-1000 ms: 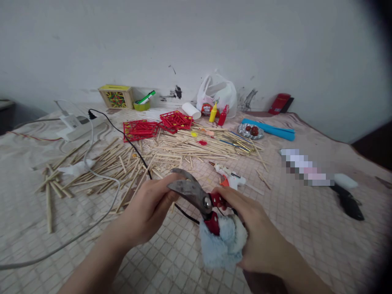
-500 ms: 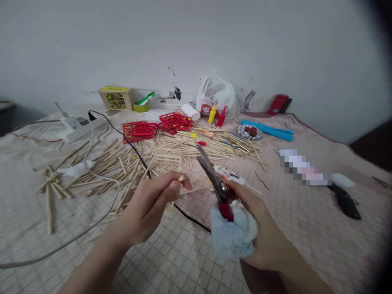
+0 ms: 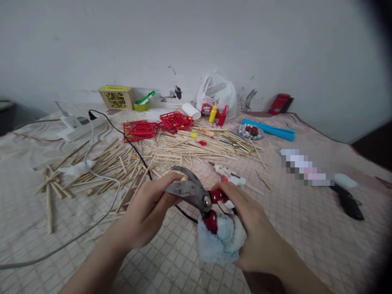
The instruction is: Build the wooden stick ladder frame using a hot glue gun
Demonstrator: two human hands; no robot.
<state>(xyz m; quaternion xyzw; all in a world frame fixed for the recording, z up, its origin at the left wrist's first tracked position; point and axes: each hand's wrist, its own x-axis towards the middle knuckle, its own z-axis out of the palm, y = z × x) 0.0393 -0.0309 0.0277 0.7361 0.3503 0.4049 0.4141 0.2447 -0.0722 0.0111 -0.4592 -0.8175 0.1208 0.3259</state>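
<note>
My right hand [image 3: 254, 224] grips a pair of pruning shears [image 3: 191, 194] by the red handles, one of them wrapped in pale blue padding [image 3: 222, 239]. The metal blades are spread and point left, right at the fingers of my left hand [image 3: 150, 208]. That hand is closed in a pinch on a thin wooden stick, whose pale end [image 3: 184, 178] shows between the blades; the rest of it is hidden. Behind the shears a white glue gun [image 3: 229, 174] lies on the table.
Many loose wooden sticks [image 3: 196, 147] cover the table's middle and left. Red stick panels [image 3: 141, 130], paint bottles [image 3: 213, 113] and a white plastic bag [image 3: 217, 94] stand farther back. A black cable [image 3: 134, 151] runs under my hands; a knife's black handle [image 3: 347, 204] lies right.
My right hand has swung the shears left and down, with the blades now opened around the stick end at my left hand. The glue gun has come into fuller view.
</note>
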